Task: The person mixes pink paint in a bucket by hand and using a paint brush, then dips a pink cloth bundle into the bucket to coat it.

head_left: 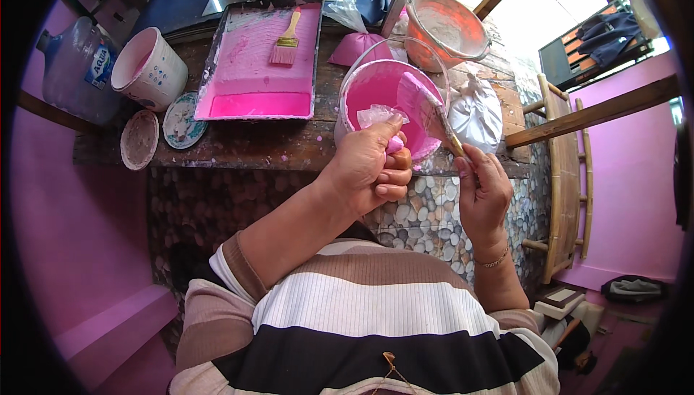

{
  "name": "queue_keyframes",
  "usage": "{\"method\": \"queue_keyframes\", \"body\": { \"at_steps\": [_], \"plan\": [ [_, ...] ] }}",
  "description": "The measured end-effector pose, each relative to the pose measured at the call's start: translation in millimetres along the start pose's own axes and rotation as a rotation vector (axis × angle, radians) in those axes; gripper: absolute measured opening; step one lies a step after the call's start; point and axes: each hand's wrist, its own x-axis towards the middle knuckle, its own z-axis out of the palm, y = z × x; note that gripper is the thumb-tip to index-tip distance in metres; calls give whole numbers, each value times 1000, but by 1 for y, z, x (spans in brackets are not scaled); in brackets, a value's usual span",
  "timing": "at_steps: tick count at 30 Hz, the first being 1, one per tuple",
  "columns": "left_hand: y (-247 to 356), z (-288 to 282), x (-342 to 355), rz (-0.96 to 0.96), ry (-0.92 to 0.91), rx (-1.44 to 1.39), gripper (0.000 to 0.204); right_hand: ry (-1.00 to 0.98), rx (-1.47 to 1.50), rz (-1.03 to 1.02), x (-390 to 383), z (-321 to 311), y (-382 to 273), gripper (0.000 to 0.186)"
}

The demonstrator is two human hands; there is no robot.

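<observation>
My left hand (376, 160) is a closed fist over the near rim of a white bucket (345, 131), gripping a small clear plastic bag (379, 114). A bit of pink shows between its fingers. Bright pink paint (376, 88) lines the bucket's inside. Between thumb and fingers, my right hand (486, 187) pinches the narrow handle of a flat, paint-coated tool (438, 114). That tool slants over the bucket's right rim; whether it is a brush or a paddle I cannot tell. The bucket's wire handle (442, 55) stands raised.
A paint tray (253, 41) holding pink paint and a paintbrush (287, 41) lies left on the wooden table (275, 155). Further left are a white pail (155, 77), two lids and a water jug (79, 70). An orange bucket (441, 30) and a white bag (477, 117) stand right.
</observation>
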Motion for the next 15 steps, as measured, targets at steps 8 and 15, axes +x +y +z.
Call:
{"method": "queue_keyframes", "body": {
  "at_steps": [8,15],
  "plan": [
    [-12,9,19,12,28,-55,34,-12,66,126,1,4,-17,16],
    [-14,3,32,72,-67,0,19,-39,34,180,17,2,-28,18]
  ]
}}
